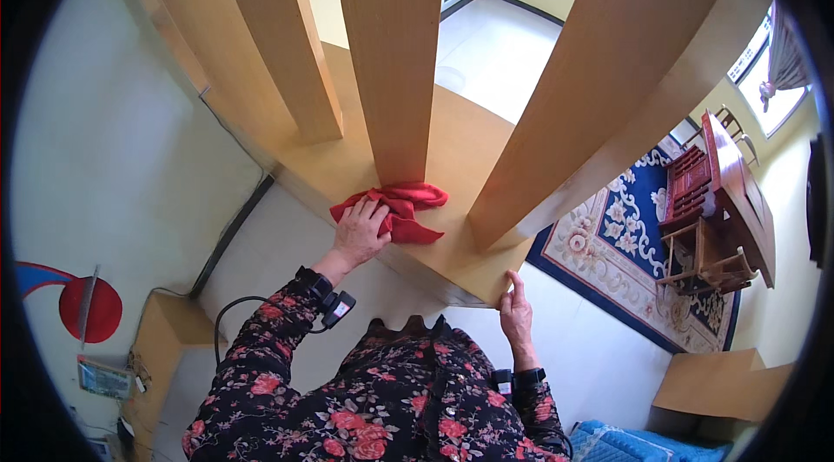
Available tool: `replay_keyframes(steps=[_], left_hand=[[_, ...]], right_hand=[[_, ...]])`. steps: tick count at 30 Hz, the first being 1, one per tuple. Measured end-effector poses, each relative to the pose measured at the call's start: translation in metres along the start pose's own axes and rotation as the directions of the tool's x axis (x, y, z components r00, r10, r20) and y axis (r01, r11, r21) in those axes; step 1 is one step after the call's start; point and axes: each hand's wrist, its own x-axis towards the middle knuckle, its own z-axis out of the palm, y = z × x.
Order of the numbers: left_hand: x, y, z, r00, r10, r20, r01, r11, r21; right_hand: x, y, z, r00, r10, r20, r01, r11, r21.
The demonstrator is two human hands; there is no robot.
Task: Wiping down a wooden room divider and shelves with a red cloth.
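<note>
My left hand (362, 231) presses a crumpled red cloth (414, 211) against the flat top of a wooden base (472, 159). The fingers are bent over the cloth's left part, and its far edge meets the foot of the middle wooden post (397, 71). At the right, my right hand (516, 313) rests on the near corner of the base, its fingers bent around the edge. Just above that hand stands a wide, slanting wooden post (586, 84). Both wrists carry strapped devices with cables.
Another wooden post (287, 38) rises at the left, beside a pale wall (124, 103). A patterned rug (606, 247) lies to the right under a dark wooden desk (736, 188) and a chair (704, 260). Blue quilted fabric (638, 442) is at bottom right. A low wooden ledge (172, 325) runs at left.
</note>
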Motion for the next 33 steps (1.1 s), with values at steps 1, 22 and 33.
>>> replay_keyframes(steps=[1, 22, 33], left_hand=[[-0.001, -0.002, -0.003, 0.999, -0.037, 0.006, 0.037, 0.999, 0.020], [-0.022, 0.052, -0.002, 0.968, 0.207, 0.140, -0.203, 0.978, -0.046], [0.009, 0.188, 0.043, 0.811, 0.585, -0.015, -0.545, 0.745, -0.385]], right_hand=[[0.001, -0.001, 0.000, 1.000, 0.018, 0.018, -0.018, 1.000, 0.000], [0.000, 0.007, 0.001, 0.997, -0.013, 0.074, 0.010, 0.999, 0.037], [-0.014, 0.010, 0.005, 0.941, 0.338, 0.025, -0.266, 0.691, 0.672]])
